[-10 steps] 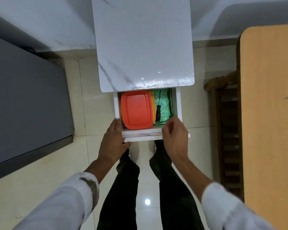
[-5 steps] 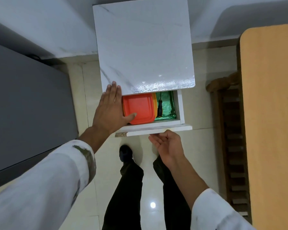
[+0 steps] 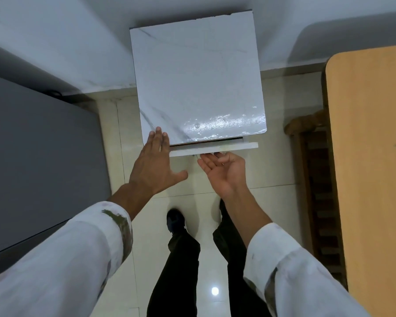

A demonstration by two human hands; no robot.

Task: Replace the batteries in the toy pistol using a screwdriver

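Observation:
I look straight down on a small white marble-top cabinet (image 3: 197, 83). Its drawer (image 3: 215, 149) is pushed almost fully in; only a thin gap shows under the top edge. My left hand (image 3: 154, 165) lies flat, fingers spread, with the fingertips on the cabinet's front left corner. My right hand (image 3: 224, 172) is palm up with the fingertips under the drawer front. Both hands hold nothing. The red container and the dark-handled tool inside the drawer are hidden. No toy pistol or batteries are in view.
A dark grey surface (image 3: 39, 156) fills the left side. A light wooden tabletop (image 3: 370, 168) runs along the right edge, with a wooden chair (image 3: 316, 179) beside it. My legs and a dark shoe (image 3: 175, 221) stand on the glossy cream floor tiles.
The drawer has slid from wide open to nearly shut, hiding the red container and the tool. My left hand moved up to the cabinet's corner; my right hand dropped under the drawer front.

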